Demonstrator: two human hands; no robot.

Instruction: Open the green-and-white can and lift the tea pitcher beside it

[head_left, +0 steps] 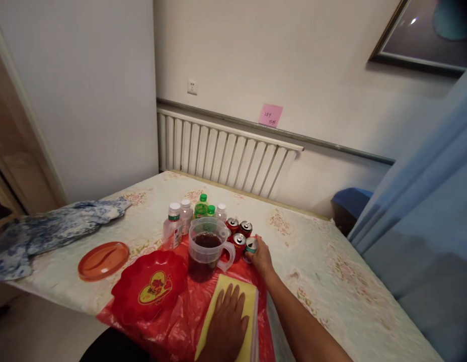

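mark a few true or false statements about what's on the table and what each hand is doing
1. The left hand lies flat on the yellow cloth. True.
2. The clear jug holds dark liquid. True.
3. The right hand grips the jug's handle. False: it is on the teal can.
4. In the picture, the red dish is left of the jug. True.
5. The orange disc lies in the red dish. False: it lies on the floral tablecloth.
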